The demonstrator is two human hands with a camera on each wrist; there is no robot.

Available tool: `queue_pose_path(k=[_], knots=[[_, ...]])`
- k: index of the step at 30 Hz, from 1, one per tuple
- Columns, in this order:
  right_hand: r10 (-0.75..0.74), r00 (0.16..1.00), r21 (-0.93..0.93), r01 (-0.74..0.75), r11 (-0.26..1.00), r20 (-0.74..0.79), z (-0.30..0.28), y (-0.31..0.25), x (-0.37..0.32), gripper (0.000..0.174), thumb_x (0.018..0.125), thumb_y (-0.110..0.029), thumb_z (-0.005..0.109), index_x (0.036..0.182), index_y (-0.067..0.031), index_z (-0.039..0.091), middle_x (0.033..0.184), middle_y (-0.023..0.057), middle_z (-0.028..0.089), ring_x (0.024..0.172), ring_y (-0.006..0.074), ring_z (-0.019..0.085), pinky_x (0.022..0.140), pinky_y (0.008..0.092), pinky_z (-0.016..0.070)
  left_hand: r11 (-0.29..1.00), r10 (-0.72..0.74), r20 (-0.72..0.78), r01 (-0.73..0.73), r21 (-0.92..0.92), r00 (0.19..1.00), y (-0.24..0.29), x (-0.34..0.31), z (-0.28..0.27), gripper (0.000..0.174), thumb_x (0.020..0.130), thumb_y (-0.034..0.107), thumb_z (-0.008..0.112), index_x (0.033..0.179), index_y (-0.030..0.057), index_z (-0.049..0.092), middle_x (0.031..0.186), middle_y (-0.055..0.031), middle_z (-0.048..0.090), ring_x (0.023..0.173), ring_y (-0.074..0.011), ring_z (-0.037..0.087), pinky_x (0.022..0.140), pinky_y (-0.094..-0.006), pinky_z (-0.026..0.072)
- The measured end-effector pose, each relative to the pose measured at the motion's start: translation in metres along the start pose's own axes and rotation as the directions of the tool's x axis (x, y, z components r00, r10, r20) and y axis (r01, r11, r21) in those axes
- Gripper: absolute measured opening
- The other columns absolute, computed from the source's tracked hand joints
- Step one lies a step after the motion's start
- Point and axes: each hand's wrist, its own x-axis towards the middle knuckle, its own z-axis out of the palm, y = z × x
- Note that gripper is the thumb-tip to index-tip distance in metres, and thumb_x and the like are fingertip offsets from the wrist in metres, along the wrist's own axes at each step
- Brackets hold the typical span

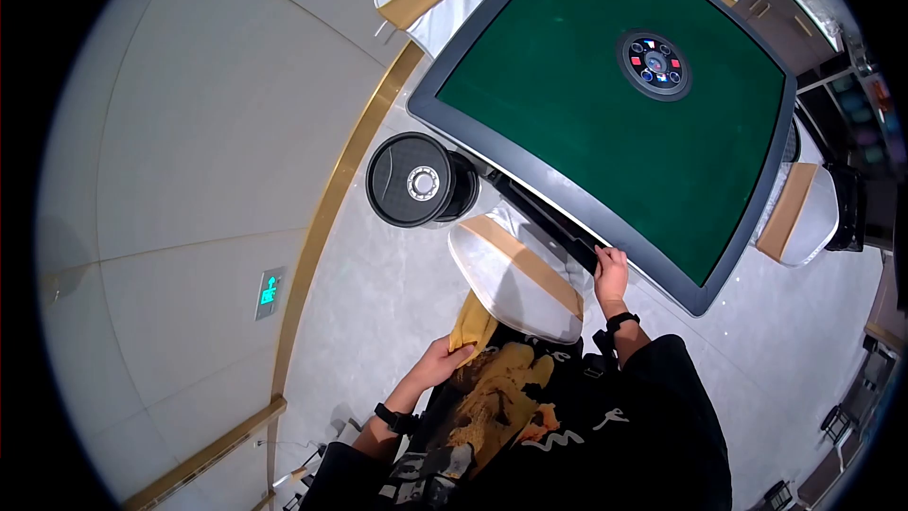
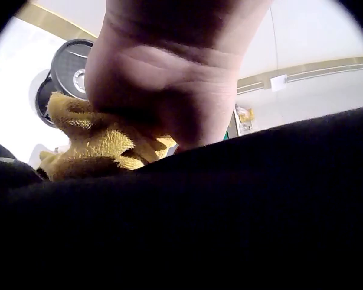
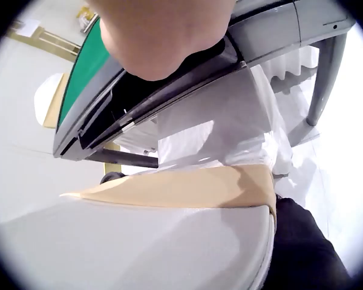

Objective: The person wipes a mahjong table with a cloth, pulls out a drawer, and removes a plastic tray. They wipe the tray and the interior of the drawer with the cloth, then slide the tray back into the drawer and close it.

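Left grip: fingers of my left hand (image 1: 437, 362) are curled tight round a yellow towel (image 1: 470, 325), bunching it in the fist; the left wrist view shows the terry pile squeezed out beneath my palm.
Towel: held low by my left hip, just off the near corner of the chair (image 1: 515, 289), its loose end hanging against my black shirt (image 1: 624, 426).
Right hand: my right hand (image 1: 610, 273) lies on the near edge of the game table (image 1: 558, 200), fingers laid fairly straight over the grey rim and clamping nothing.
Right wrist view: the heel of that hand sits against the rim, with a dark slot open just under the tabletop.
Table: square, grey-framed, with green felt (image 1: 615, 132) and a round control panel (image 1: 654, 64) at its middle.
Chair: white-covered with a tan sash (image 1: 525, 265) across its back, pushed in under the table edge between my two hands.
Stand: a round black stand (image 1: 416, 180) with a silver ring at its centre sits beside the table's left corner, well apart from the towel.
Wrists: a black band (image 1: 391, 416) is on my left wrist, another on my right.
Surroundings: more white-covered chairs stand at the table's far and right sides; a green-lit sign (image 1: 269, 291) sits on the pale wall panel to my left, beside a gold strip (image 1: 331, 199).
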Motion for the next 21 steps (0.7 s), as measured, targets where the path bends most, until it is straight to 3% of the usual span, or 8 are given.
queue_pose_path(k=[7,8,11,12,15,17,19,21], knots=[[0.000,1.000,0.014,0.001,1.000,-0.026,0.009,-0.008,0.018,0.026,0.078,-0.002,0.063,0.101,-0.0089,0.071,0.094,0.0054,0.061,0.094,0.0271,0.055,0.084,0.0386,0.0452,0.998,-0.056,0.011,0.056,0.022,0.998,0.002,-0.004,0.002,0.030,0.099,0.016,0.054,0.125,-0.0002,0.056,0.106,-0.0005,0.062,0.096,-0.0085,0.055,0.085,-0.0249,0.0460],[0.022,1.000,-0.031,-0.022,0.999,0.017,0.010,-0.007,0.018,0.027,0.076,-0.005,0.065,0.103,-0.0094,0.068,0.097,0.0060,0.060,0.097,0.0269,0.054,0.085,0.0395,0.0427,0.999,-0.040,0.014,0.039,0.029,0.999,0.000,-0.004,0.004,0.031,0.099,0.016,0.054,0.125,-0.0002,0.056,0.107,-0.0005,0.062,0.096,-0.0085,0.055,0.086,-0.0249,0.0459],[-0.040,0.988,-0.041,0.035,0.999,-0.148,-0.007,-0.035,0.023,0.026,0.075,-0.008,0.068,0.100,-0.0095,0.063,0.094,0.0092,0.058,0.094,0.0285,0.054,0.082,0.0383,0.0412,0.999,-0.012,0.016,0.012,0.048,1.000,-0.002,-0.003,0.006,0.031,0.099,0.016,0.055,0.126,-0.0001,0.056,0.109,-0.0007,0.062,0.097,-0.0085,0.054,0.086,-0.0250,0.0456],[-0.044,0.994,-0.029,0.041,0.999,-0.099,-0.003,-0.032,0.018,0.028,0.073,-0.010,0.070,0.098,-0.0103,0.059,0.097,0.0101,0.057,0.093,0.0298,0.054,0.081,0.0401,0.0417,0.999,-0.015,0.012,0.015,0.049,1.000,0.000,-0.003,0.007,0.032,0.099,0.016,0.055,0.126,-0.0001,0.056,0.109,-0.0007,0.061,0.098,-0.0085,0.054,0.087,-0.0251,0.0455],[0.051,0.998,-0.012,-0.052,0.999,-0.048,0.001,-0.023,0.001,0.025,0.073,-0.009,0.070,0.095,-0.0083,0.058,0.096,0.0092,0.058,0.094,0.0309,0.056,0.081,0.0434,0.0430,0.998,-0.001,0.005,0.001,0.060,1.000,-0.003,-0.001,0.009,0.032,0.098,0.016,0.055,0.126,0.0001,0.056,0.109,-0.0007,0.061,0.097,-0.0086,0.054,0.086,-0.0250,0.0457],[0.209,0.978,0.034,-0.209,0.977,0.008,0.003,-0.009,-0.006,0.024,0.073,-0.012,0.072,0.091,-0.0077,0.057,0.085,0.0109,0.059,0.085,0.0324,0.059,0.072,0.0442,0.0460,0.999,-0.015,-0.011,0.016,0.046,1.000,-0.005,-0.001,0.009,0.032,0.098,0.016,0.056,0.126,0.0003,0.056,0.109,-0.0007,0.062,0.097,-0.0087,0.055,0.086,-0.0248,0.0461],[0.352,0.934,0.014,-0.353,0.935,0.064,-0.007,-0.007,-0.009,0.025,0.072,-0.014,0.073,0.090,-0.0074,0.057,0.080,0.0120,0.060,0.081,0.0324,0.060,0.069,0.0443,0.0469,0.998,-0.065,-0.027,0.065,0.008,0.998,-0.004,-0.003,0.011,0.032,0.098,0.016,0.056,0.126,0.0004,0.056,0.108,-0.0008,0.062,0.096,-0.0088,0.055,0.085,-0.0246,0.0465],[0.470,0.883,0.045,-0.470,0.881,0.014,-0.013,-0.007,-0.010,0.025,0.074,-0.017,0.074,0.087,-0.0073,0.055,0.076,0.0109,0.059,0.076,0.0307,0.061,0.065,0.0417,0.0474,0.995,-0.096,-0.025,0.096,0.022,0.995,-0.018,-0.002,0.008,0.032,0.098,0.017,0.055,0.126,0.0002,0.056,0.107,-0.0010,0.062,0.095,-0.0089,0.056,0.084,-0.0243,0.0469]])
